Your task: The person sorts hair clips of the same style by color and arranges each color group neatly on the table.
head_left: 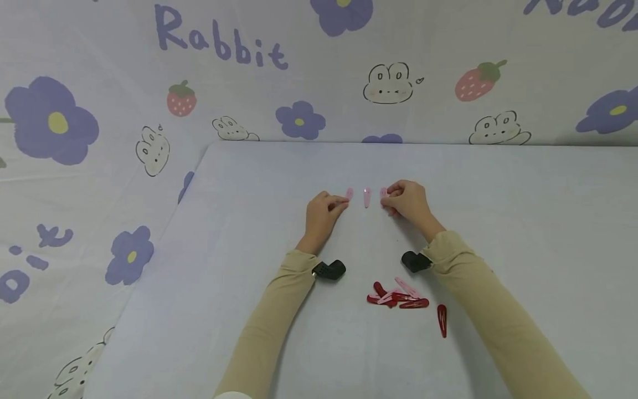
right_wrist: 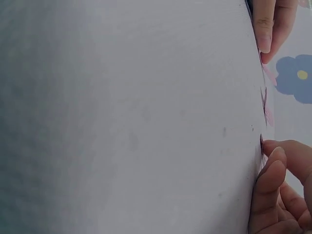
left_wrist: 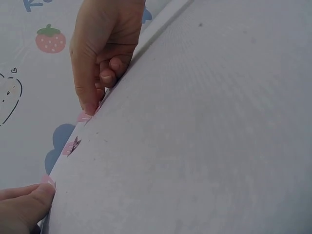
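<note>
Both of your bare hands are stretched out over a white-covered table point(head_left: 239, 233), each pinching one end of a short row of three pink hair clips. Your left hand point(head_left: 320, 218) grips the lower part of the left pink clip point(head_left: 350, 193) between thumb and fingertip; the clip's rounded end shows just past your fingers. Your right hand point(head_left: 410, 203) pinches the right pink clip point(head_left: 383, 192) at its near side, with the other fingers curled in toward the palm. Between your two hands, touched by neither, lies the middle pink clip point(head_left: 367, 198), its narrow end pointing toward you. The wrist views show the same row, with your fingertips down at the table's surface and the clips partly hidden behind them.

Nearer to your body, between your forearms and well apart from the row, sits a loose pile of red and pink clips point(head_left: 399, 297), overlapping at various angles. Just right of that pile, a single red clip point(head_left: 442, 320) lies on its own, close to your right sleeve point(head_left: 485, 293). Beyond the table hangs a pale cloth point(head_left: 339, 77) printed with purple flowers, strawberries, rabbits and the word "Rabbit".
</note>
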Demonstrator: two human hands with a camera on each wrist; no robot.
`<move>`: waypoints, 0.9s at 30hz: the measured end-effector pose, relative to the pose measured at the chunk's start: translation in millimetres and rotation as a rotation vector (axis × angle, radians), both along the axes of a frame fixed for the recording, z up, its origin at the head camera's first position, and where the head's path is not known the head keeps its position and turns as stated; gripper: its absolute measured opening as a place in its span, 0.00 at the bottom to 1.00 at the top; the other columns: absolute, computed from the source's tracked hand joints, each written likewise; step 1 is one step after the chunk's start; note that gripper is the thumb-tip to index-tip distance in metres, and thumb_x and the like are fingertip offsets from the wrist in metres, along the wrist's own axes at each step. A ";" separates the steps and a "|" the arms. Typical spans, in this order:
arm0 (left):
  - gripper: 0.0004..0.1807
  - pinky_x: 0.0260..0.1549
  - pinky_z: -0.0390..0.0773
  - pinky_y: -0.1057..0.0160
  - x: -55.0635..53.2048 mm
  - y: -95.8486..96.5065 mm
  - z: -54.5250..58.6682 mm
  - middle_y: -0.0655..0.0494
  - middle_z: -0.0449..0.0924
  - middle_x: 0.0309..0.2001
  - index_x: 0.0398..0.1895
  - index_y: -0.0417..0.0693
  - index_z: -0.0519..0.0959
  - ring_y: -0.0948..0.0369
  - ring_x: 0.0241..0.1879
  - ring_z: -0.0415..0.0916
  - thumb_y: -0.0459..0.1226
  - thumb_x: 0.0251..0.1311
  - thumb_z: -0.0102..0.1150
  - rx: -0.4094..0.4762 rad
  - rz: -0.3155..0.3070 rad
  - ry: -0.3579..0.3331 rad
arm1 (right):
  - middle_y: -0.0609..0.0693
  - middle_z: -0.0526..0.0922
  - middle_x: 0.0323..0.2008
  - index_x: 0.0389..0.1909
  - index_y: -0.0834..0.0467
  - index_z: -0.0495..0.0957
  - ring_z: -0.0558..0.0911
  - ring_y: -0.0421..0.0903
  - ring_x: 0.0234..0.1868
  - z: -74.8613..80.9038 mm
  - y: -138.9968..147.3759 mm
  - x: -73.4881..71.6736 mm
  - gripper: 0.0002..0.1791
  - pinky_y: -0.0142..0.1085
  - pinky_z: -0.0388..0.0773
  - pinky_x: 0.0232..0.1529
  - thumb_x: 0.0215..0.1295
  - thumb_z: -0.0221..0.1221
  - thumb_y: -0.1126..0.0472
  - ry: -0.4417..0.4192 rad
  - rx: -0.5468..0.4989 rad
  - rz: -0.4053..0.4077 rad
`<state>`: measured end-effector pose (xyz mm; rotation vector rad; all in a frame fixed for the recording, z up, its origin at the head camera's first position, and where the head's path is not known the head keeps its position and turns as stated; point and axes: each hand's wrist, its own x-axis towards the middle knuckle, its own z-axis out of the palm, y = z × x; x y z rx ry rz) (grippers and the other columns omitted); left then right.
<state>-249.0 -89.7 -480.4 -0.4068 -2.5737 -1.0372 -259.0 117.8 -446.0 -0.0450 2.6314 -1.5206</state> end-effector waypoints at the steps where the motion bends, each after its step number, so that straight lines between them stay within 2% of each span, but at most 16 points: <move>1: 0.07 0.23 0.63 0.66 0.0 0.2 0.0 0.56 0.67 0.20 0.31 0.45 0.85 0.63 0.21 0.63 0.38 0.50 0.64 0.000 0.000 0.000 | 0.53 0.76 0.20 0.35 0.71 0.74 0.72 0.37 0.13 0.0 0.5 0.0 0.12 0.28 0.70 0.17 0.53 0.60 0.68 -0.001 -0.003 -0.005; 8: 0.07 0.24 0.63 0.66 0.1 1.8 0.8 0.57 0.67 0.20 0.31 0.46 0.85 0.63 0.22 0.63 0.38 0.50 0.64 0.006 0.007 -0.015 | 0.53 0.76 0.21 0.36 0.71 0.73 0.73 0.37 0.13 -0.6 3.0 0.2 0.12 0.28 0.71 0.17 0.54 0.59 0.67 -0.023 -0.030 -0.018; 14: 0.07 0.24 0.64 0.66 1.3 2.4 1.8 0.56 0.68 0.20 0.31 0.46 0.85 0.62 0.22 0.64 0.38 0.51 0.63 -0.002 0.006 -0.020 | 0.52 0.74 0.20 0.38 0.72 0.73 0.73 0.37 0.13 -3.1 6.9 4.2 0.12 0.27 0.71 0.18 0.54 0.57 0.70 -0.050 -0.078 -0.033; 22: 0.07 0.24 0.64 0.66 -1.4 2.2 -1.7 0.56 0.69 0.20 0.31 0.45 0.85 0.62 0.21 0.64 0.38 0.52 0.62 -0.013 0.016 0.005 | 0.52 0.73 0.19 0.39 0.71 0.73 0.73 0.38 0.14 -4.7 8.8 2.9 0.12 0.28 0.72 0.18 0.53 0.57 0.71 -0.033 -0.078 0.016; 27: 0.07 0.24 0.63 0.66 -1.4 1.9 -3.3 0.56 0.68 0.20 0.31 0.46 0.85 0.63 0.21 0.63 0.38 0.53 0.62 -0.019 0.021 -0.012 | 0.51 0.72 0.19 0.39 0.72 0.73 0.73 0.37 0.15 -5.0 8.6 2.9 0.12 0.28 0.72 0.19 0.53 0.57 0.71 -0.058 -0.084 0.029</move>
